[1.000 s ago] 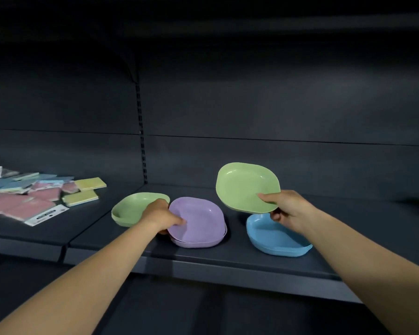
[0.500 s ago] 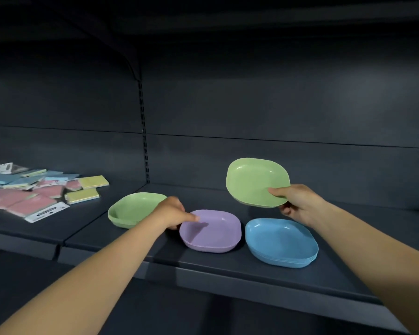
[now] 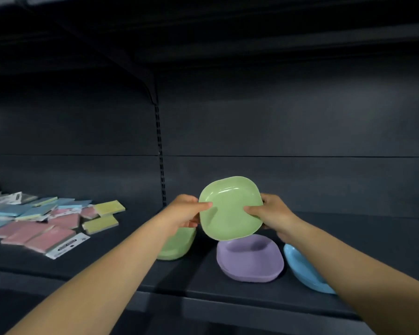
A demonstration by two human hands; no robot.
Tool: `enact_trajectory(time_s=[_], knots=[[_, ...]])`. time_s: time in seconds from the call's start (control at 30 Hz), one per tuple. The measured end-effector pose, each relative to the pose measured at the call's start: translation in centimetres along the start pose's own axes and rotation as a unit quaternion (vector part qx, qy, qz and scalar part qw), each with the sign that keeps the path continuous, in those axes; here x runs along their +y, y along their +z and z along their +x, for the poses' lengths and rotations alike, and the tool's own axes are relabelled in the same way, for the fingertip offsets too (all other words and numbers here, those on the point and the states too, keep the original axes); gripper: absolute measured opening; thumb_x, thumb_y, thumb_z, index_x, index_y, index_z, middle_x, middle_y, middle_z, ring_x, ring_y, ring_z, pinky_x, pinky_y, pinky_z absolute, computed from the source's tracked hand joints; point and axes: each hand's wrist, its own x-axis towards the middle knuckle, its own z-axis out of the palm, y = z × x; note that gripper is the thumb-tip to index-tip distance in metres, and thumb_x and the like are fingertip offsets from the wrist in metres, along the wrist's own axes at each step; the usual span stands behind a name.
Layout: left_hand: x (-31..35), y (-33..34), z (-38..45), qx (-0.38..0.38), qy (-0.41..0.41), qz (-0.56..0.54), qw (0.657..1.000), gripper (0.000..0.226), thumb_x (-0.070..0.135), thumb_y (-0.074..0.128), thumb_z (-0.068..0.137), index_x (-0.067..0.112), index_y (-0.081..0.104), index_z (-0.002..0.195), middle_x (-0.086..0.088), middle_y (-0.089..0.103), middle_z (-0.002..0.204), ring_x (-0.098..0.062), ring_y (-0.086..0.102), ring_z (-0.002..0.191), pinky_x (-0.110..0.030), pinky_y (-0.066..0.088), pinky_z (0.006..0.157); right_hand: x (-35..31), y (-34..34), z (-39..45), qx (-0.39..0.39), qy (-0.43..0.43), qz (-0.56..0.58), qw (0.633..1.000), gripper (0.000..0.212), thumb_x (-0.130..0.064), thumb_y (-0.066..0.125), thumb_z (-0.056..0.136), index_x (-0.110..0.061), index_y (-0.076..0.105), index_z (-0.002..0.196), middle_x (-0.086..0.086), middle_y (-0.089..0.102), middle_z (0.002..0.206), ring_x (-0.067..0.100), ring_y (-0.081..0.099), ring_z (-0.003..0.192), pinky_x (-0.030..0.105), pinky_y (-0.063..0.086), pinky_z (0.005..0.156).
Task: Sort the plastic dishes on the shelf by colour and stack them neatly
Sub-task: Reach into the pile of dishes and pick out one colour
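Green dish [image 3: 230, 209], forearms half-hiding green stack [image 3: 177, 245], blue stack [image 3: 302, 269]

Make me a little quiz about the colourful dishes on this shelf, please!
1. True or false: both hands hold the lifted green dish.
2. Which dish on the shelf lies between the green dish on the shelf and the blue dish? A) yellow B) purple C) red
3. Fill in: the packets lie to the ____ of the dishes.

Key:
1. True: the left hand and the right hand each grip an edge with thumb and fingers.
2. B, the purple dish.
3. Left.
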Motion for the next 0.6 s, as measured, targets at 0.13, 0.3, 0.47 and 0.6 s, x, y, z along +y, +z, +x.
enact_trajectory(time_s=[0.13, 0.3, 0.47, 0.6], knots=[[-1.1, -4.2, 1.1, 0.068, 0.010, 0.016, 0.998, 0.023, 0.014, 0.070, 0.082, 0.005, 0.065, 0.103, -0.008, 0.070, 0.099, -0.024, 0.068, 0.090, -0.032, 0.054, 0.075, -1.8, 5.0, 0.7, -0.041, -0.003, -0.025, 0.999, 0.012, -0.023, 0.063, 0.087, -0.014, 0.064, 0.095, 0.002, 0.065, 0.085, 0.015, 0.052, 0.065, 0.022, 0.037, 0.052], [-4.4, -8.7, 2.4, 0.069, -0.014, 0.016, 0.997, 0.021, 0.011, 0.072, 0.080, 0.007, 0.066, 0.100, -0.007, 0.070, 0.099, -0.022, 0.067, 0.090, -0.029, 0.054, 0.073, -2.2, 10.1, 2.2, -0.033, 0.030, -0.082, 0.996, 0.031, -0.033, 0.070, 0.079, -0.006, 0.065, 0.093, 0.002, 0.057, 0.070, 0.014, 0.046, 0.055, 0.021, 0.034, 0.046], [-8.3, -10.3, 4.2, 0.082, -0.029, 0.075, 0.993, 0.028, 0.013, 0.076, 0.073, 0.001, 0.066, 0.096, -0.010, 0.070, 0.096, -0.024, 0.066, 0.090, -0.034, 0.052, 0.077, -1.0, 13.7, 3.6, -0.062, 0.080, -0.186, 0.977, 0.031, -0.032, 0.072, 0.077, -0.012, 0.050, 0.069, 0.002, 0.046, 0.053, 0.015, 0.039, 0.044, 0.021, 0.032, 0.043], [-10.0, -10.3, 5.2, 0.087, -0.030, 0.078, 0.993, 0.032, 0.016, 0.079, 0.069, 0.000, 0.066, 0.094, -0.009, 0.069, 0.091, -0.025, 0.066, 0.088, -0.037, 0.053, 0.079, -0.6, 14.9, 4.2, -0.049, 0.109, -0.234, 0.965, 0.040, -0.035, 0.074, 0.075, -0.012, 0.043, 0.066, 0.004, 0.049, 0.055, 0.017, 0.042, 0.046, 0.023, 0.036, 0.047]])
